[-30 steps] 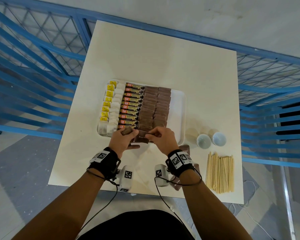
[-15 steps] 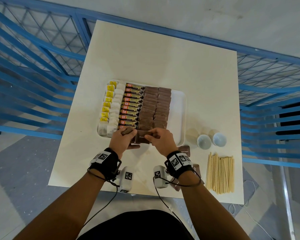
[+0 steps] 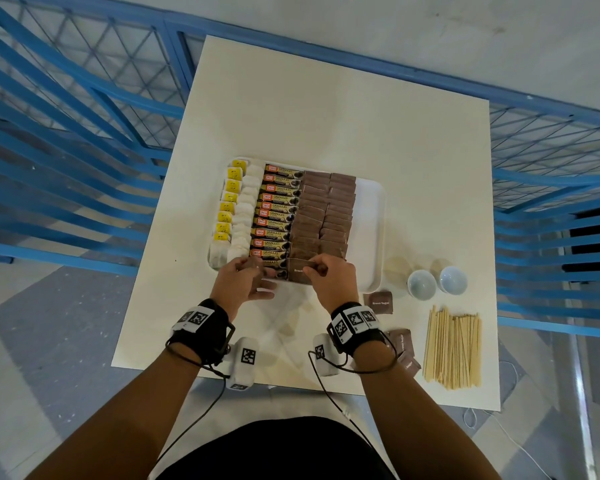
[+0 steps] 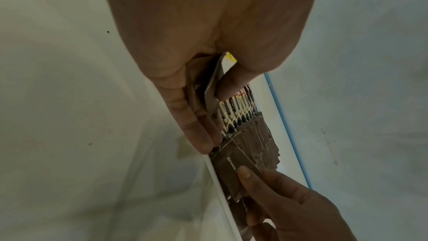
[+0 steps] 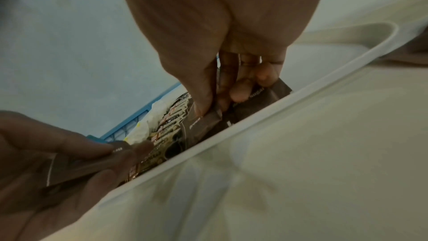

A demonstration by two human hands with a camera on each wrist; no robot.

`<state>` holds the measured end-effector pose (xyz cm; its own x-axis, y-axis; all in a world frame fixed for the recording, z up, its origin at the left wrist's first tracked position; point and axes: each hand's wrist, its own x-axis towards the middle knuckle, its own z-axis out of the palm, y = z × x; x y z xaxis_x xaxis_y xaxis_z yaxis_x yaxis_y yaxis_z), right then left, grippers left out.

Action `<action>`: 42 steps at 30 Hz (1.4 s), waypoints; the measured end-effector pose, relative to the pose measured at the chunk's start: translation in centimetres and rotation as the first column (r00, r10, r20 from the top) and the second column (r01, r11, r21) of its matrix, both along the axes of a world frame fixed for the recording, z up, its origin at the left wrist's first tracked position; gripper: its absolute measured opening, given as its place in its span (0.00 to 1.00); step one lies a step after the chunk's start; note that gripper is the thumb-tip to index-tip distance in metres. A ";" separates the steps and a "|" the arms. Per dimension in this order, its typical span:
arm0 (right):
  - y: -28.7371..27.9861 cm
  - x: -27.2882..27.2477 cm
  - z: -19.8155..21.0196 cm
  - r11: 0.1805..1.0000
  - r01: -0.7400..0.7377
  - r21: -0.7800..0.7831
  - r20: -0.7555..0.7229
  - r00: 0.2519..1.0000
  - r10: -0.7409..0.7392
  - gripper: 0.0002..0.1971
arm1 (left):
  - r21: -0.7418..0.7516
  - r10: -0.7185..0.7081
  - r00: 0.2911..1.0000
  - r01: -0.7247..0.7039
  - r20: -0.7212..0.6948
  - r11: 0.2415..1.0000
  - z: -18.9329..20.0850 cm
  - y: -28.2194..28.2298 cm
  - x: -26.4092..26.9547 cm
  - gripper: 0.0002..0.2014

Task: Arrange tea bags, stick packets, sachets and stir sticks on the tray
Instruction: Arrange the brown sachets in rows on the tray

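Observation:
On the white tray lie a column of tea bags, a column of stick packets and two columns of brown sugar sachets. My right hand pinches one brown sachet between thumb and fingers at the near end of the sachet columns, just inside the tray's front rim. My left hand hovers beside it over the near stick packets and grips a small stack of spare sachets between thumb and fingers. A bundle of wooden stir sticks lies on the table at the right.
Loose brown sachets lie on the table near my right wrist, more partly under it. Two small pale cups stand right of the tray. The tray's right strip is bare. Blue railings surround the table.
The right hand has drawn one sachet away from the left hand and moved it right, down to the near end of the sachet columns. The left hand has stayed in place.

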<state>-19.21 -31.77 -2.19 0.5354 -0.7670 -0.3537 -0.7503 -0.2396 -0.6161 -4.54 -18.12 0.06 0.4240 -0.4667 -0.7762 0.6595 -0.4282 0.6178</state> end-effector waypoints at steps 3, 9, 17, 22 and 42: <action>0.2 0.2 -0.2 0.999 0.014 -0.045 -0.013 1.000 -0.014 0.06 | -0.019 -0.029 0.999 0.030 0.037 0.999 0.0 0.1 0.0 0.06; 0.5 0.3 -0.3 0.996 0.080 -0.046 0.010 0.997 -0.079 0.11 | -0.009 -0.040 0.999 0.040 0.029 0.999 -0.3 0.1 -0.1 0.11; 0.1 0.0 0.6 0.993 0.107 -0.043 0.090 0.991 -0.102 0.09 | 0.020 -0.057 0.995 0.055 0.076 0.998 -0.3 -0.7 -0.3 0.09; -0.1 0.4 1.9 0.998 -0.007 0.064 0.140 0.990 -0.002 0.07 | -0.034 -0.124 0.985 0.129 0.122 0.991 0.5 -1.5 -1.1 0.10; -2.9 -4.2 0.8 0.978 0.084 0.190 0.188 0.975 -0.120 0.04 | -0.027 -0.229 0.973 0.230 0.019 0.973 1.3 -3.4 -4.4 0.13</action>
<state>-23.39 -34.68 -1.40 0.5307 -0.7549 -0.3855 -0.6239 -0.0401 -0.7805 -8.97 -21.56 1.31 0.3148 -0.5747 -0.7554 0.5361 -0.5491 0.6411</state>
